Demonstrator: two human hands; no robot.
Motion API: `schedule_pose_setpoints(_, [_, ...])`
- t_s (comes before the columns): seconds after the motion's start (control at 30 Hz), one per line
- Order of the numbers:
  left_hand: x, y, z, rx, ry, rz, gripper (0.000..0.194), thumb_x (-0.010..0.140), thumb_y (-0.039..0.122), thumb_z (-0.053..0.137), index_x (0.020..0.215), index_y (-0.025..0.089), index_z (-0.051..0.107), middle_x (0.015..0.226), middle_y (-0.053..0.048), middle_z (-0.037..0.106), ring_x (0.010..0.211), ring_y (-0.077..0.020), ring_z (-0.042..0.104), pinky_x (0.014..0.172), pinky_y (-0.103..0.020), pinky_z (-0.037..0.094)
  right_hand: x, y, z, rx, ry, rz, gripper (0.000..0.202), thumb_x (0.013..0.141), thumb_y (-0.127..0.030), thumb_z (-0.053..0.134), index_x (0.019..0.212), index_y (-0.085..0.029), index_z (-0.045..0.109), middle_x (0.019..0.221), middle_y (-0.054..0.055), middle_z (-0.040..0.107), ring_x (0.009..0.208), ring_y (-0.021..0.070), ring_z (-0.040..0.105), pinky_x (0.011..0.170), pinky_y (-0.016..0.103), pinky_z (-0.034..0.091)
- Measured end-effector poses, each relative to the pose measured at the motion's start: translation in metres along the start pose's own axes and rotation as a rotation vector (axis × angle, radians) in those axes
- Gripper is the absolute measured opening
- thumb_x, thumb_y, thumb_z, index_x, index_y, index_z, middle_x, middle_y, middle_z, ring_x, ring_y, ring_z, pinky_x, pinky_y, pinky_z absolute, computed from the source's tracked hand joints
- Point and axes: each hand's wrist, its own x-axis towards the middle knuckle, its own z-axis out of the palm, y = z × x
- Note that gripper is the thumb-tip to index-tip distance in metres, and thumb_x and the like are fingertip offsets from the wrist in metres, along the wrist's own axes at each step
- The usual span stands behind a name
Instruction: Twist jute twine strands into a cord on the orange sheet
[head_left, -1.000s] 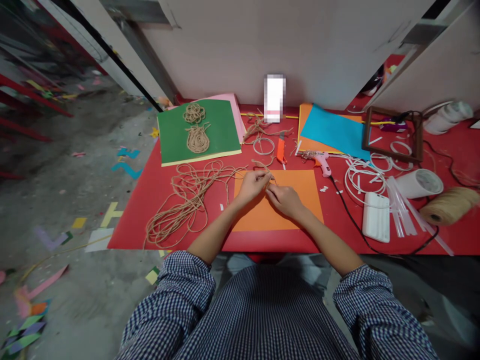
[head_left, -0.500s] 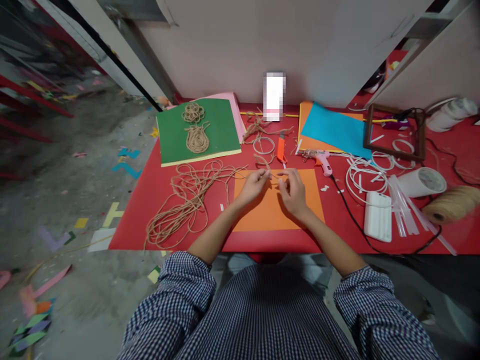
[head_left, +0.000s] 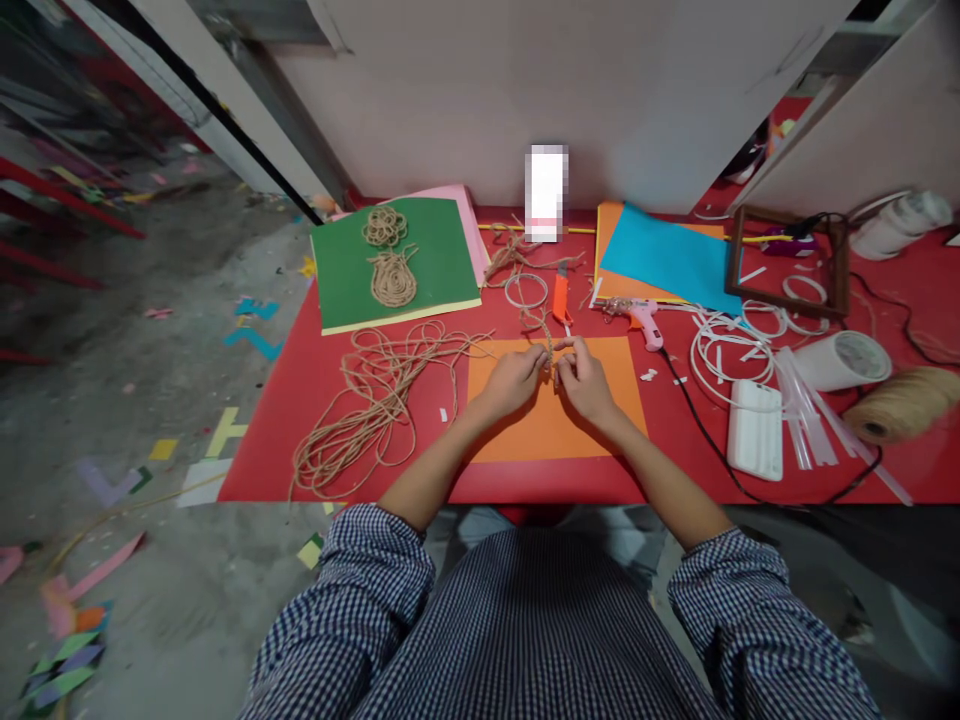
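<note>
Over an orange sheet (head_left: pixel 551 435), my two hands meet at a short twisted or braided length of jute twine (head_left: pixel 548 337). My left hand (head_left: pixel 516 380) is closed, with thumb and fingers pinching the twine. My right hand (head_left: pixel 586 382) has its fingers bent round the twine's other side, index finger reaching forward. The exact grip at the fingertips is partly hidden. Left of the sheet lies a loose tangle of the same twine (head_left: pixel 390 385). Just beyond my hands are an orange cutter (head_left: pixel 561 298) and a white ring (head_left: pixel 526 291).
Two twine coils (head_left: pixel 393 280) rest on green paper (head_left: pixel 450 250). A lit phone (head_left: pixel 546 190) leans at the back. Rightward lie a pink glue gun (head_left: pixel 646 325) with a black cord, white tubing (head_left: pixel 712 350), a white box (head_left: pixel 755 430), a wooden frame (head_left: pixel 787 307) and a twine spool (head_left: pixel 911 405).
My hands have come closer together. The twine between them, stretched sideways before, now runs away from me, and my left hand has shifted slightly right.
</note>
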Motion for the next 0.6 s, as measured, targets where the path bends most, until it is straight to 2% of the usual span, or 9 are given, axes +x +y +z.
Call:
schedule_pose_setpoints(0.13, [-0.0011, 0.0032, -0.0025, 0.029, -0.027, -0.036, 0.019, 0.103, 0.025, 0.048, 0.097, 0.021, 0.066, 0.085, -0.009, 0.072, 0.074, -0.0222, 0.062, 0.073, -0.030, 0.037, 0.0030, 0.0029, -0.0039, -0.043, -0.028, 0.018, 0.020, 0.102, -0.031, 0.044, 0.117, -0.025, 0.056, 0.060, -0.006, 0.062, 0.058, 0.0182, 0.060, 0.068, 0.029, 0.046])
schedule_pose_setpoints(0.2, [-0.0016, 0.0037, -0.0028, 0.083, -0.047, -0.055, 0.014, 0.100, 0.021, 0.052, 0.100, 0.022, 0.066, 0.086, -0.011, 0.072, 0.076, -0.0242, 0.063, 0.074, -0.031, 0.038, 0.0041, 0.0035, -0.0059, -0.110, -0.054, 0.010, 0.020, 0.103, -0.033, 0.044, 0.108, -0.024, 0.061, 0.062, -0.003, 0.064, 0.061, 0.0186, 0.062, 0.069, 0.029, 0.046])
schedule_pose_setpoints(0.33, [-0.0024, 0.0030, -0.0031, 0.237, -0.090, -0.066, 0.018, 0.095, 0.017, 0.054, 0.108, 0.021, 0.067, 0.087, -0.013, 0.073, 0.078, -0.0278, 0.065, 0.075, -0.033, 0.038, 0.0051, 0.0019, -0.0084, -0.185, -0.110, -0.028, 0.029, 0.104, -0.035, 0.047, 0.089, -0.021, 0.067, 0.081, 0.004, 0.075, 0.075, 0.0197, 0.067, 0.072, 0.029, 0.046])
schedule_pose_setpoints(0.4, [-0.0024, 0.0024, -0.0036, 0.300, -0.110, -0.057, 0.020, 0.096, 0.018, 0.053, 0.110, 0.021, 0.067, 0.088, -0.014, 0.073, 0.079, -0.0283, 0.065, 0.075, -0.033, 0.038, 0.0054, 0.0012, -0.0089, -0.164, -0.137, -0.027, 0.029, 0.103, -0.034, 0.048, 0.087, -0.020, 0.069, 0.086, 0.005, 0.078, 0.079, 0.0197, 0.070, 0.074, 0.028, 0.046])
schedule_pose_setpoints(0.6, [-0.0015, 0.0003, -0.0043, 0.387, -0.118, -0.024, 0.020, 0.100, 0.022, 0.049, 0.111, 0.021, 0.066, 0.087, -0.014, 0.073, 0.075, -0.0274, 0.064, 0.071, -0.033, 0.036, 0.0068, 0.0029, -0.0091, -0.057, -0.184, -0.041, 0.027, 0.101, -0.032, 0.051, 0.087, -0.019, 0.070, 0.084, 0.004, 0.078, 0.079, 0.0191, 0.072, 0.075, 0.028, 0.048])
